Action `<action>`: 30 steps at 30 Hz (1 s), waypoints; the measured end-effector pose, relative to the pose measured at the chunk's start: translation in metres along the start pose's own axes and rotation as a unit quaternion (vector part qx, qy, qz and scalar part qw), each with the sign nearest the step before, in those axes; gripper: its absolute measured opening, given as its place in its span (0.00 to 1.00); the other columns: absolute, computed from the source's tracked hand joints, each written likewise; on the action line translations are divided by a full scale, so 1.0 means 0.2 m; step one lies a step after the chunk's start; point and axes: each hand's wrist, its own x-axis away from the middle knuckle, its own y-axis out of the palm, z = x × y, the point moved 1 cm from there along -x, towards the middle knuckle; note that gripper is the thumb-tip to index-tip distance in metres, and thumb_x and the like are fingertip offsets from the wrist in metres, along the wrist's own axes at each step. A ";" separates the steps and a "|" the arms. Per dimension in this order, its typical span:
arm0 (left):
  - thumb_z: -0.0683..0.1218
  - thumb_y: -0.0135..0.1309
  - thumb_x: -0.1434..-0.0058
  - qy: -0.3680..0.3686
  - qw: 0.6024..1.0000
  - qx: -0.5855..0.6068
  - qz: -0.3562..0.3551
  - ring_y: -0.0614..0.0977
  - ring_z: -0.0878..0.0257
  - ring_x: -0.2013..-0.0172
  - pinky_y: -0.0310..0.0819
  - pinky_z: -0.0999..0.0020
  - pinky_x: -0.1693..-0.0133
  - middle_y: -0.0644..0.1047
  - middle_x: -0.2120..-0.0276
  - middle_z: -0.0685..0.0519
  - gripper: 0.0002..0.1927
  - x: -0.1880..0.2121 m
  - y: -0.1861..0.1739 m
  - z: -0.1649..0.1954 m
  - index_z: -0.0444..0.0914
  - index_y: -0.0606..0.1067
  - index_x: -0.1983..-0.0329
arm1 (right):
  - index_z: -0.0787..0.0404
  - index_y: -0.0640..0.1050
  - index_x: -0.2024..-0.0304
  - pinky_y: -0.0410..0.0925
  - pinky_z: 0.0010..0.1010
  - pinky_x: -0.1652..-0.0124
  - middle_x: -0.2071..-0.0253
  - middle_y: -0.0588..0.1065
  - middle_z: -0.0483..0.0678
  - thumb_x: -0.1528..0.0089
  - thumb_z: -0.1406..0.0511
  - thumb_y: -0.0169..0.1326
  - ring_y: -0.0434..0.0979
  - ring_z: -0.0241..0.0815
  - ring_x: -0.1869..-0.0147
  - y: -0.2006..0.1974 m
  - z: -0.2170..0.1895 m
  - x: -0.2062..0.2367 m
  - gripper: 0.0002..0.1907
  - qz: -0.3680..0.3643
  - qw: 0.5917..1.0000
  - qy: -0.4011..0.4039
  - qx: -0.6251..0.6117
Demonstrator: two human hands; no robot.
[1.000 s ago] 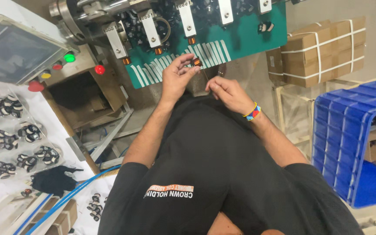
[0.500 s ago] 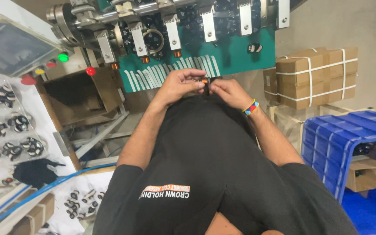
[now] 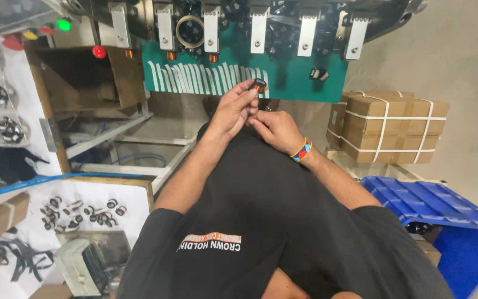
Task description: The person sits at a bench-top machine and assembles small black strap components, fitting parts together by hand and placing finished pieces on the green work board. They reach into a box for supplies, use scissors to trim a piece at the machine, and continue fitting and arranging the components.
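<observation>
left hand [image 3: 233,111] pinches a small coil [image 3: 259,85]; right hand [image 3: 275,128] just beside.

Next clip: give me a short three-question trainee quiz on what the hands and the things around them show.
1. True or false: the left hand pinches a small dark part with an orange band.
2. Which wrist wears the striped wristband? A left, B right.
3. Fill in: the strapped cardboard boxes stand behind a ____ plastic crate.

Key: 1 true; 2 B; 3 blue. The right hand sits just below the part, fingers close to it.
</observation>
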 end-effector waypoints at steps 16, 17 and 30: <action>0.40 0.68 0.39 0.190 0.808 -0.551 0.092 0.64 0.77 0.77 0.61 0.79 0.71 0.67 0.79 0.58 0.22 0.20 -0.19 0.24 0.39 0.77 0.43 | 0.57 0.83 0.62 0.70 0.45 0.51 0.60 0.78 0.50 0.38 0.67 0.62 0.77 0.55 0.52 0.04 0.27 -0.41 0.02 0.210 0.961 -0.016 0.181; 0.40 0.67 0.40 0.213 0.807 -0.545 0.074 0.64 0.77 0.77 0.62 0.78 0.72 0.72 0.71 0.57 0.23 0.20 -0.19 0.29 0.38 0.75 0.42 | 0.58 0.83 0.61 0.69 0.44 0.50 0.58 0.77 0.51 0.38 0.67 0.62 0.76 0.54 0.50 0.05 0.18 -0.35 0.03 0.183 0.975 -0.026 0.126; 0.38 0.63 0.38 0.299 0.743 -0.580 -0.147 0.82 0.59 0.51 0.77 0.70 0.56 0.77 0.44 0.47 0.21 0.23 -0.15 0.57 0.38 0.75 0.42 | 0.67 0.69 0.39 0.69 0.34 0.53 0.49 0.73 0.53 0.35 0.64 0.59 0.74 0.45 0.49 0.36 -0.25 -0.16 0.25 0.256 0.963 0.082 0.018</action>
